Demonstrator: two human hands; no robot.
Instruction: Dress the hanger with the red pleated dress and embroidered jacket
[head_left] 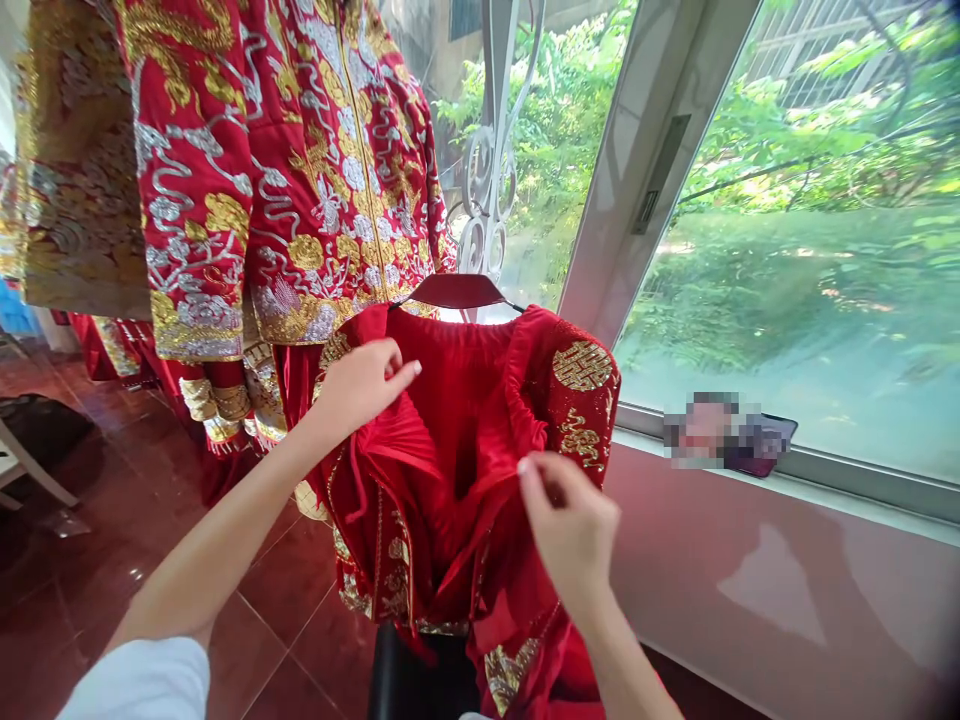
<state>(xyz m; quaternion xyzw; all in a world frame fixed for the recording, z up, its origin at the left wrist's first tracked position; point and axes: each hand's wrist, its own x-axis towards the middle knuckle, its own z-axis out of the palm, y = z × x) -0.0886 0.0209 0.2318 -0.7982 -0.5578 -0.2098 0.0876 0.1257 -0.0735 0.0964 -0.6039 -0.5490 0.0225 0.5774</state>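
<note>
- The red garment (450, 440) drapes from both ends of the arched hanger (457, 290), finely pleated inside, its sleeve glinting with gold embroidery.
- Right hand (570, 515): thumb and finger pinch a pleated edge.
- Left hand (360, 385): curled at the opposite shoulder; grip cannot be told.
- Behind: jacket (322, 200), gold-and-silver scrollwork.

Silver-and-gold embroidered jacket (345, 190): suspended at left. Window (780, 310): positioned at right; green foliage (555, 140) visible beyond. Floor (281, 690): red tile. Scrolled metalwork (487, 175): right of jacket.
</note>
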